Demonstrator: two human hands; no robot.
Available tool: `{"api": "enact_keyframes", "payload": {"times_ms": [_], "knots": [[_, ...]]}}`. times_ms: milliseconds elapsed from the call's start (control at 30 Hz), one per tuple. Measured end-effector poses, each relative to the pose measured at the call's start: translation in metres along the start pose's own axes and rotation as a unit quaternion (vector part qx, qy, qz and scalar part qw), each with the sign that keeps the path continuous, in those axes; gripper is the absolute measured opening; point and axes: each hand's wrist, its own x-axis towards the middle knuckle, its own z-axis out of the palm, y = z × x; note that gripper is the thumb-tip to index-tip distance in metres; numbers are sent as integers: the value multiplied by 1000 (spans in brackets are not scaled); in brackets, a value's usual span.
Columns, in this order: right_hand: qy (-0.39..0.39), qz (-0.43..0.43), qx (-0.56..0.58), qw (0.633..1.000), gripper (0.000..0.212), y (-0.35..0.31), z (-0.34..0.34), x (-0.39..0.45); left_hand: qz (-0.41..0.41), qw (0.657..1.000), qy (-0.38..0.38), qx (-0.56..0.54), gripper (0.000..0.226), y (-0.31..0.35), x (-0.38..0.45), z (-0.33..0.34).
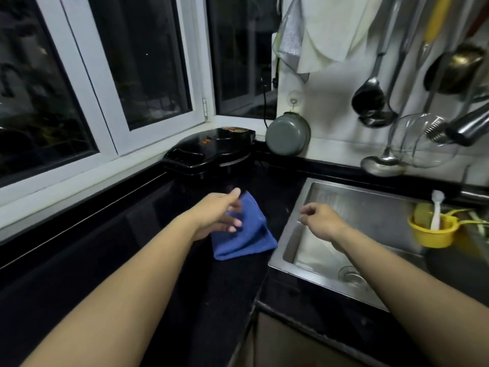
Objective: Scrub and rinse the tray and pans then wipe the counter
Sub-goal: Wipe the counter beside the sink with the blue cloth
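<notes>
Reaching with our left hand (219, 213), its fingers (234, 222) loosely spread just over the blue cloth (246, 234) by the tabletop's (148, 274) sink-side edge, we find it nearer than our right hand (321, 221), loosely curled, holding nothing.

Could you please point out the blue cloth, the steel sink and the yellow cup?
blue folded cloth (251, 241): head view, its lower flat part.
stainless steel sink (375, 207): head view, bare back wall.
yellow plastic cup (434, 238): head view, front wall.

blue cloth (246, 234) partly covered by the left hand (219, 213), both forearms cut off at the bottom edge, hanging utensils (434, 75) pretty badly blurred
</notes>
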Motion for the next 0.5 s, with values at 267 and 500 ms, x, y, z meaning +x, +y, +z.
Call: {"api": "enact_keyframes", "payload": {"times_ms": [267,500], "knots": [[7,46,-26,999,18,34,-23,30,-75,836,-13,543,74,-51,34,88],[-7,13,-85,996,15,57,-46,109,88,774,-100,620,66,-27,185,109]]}}
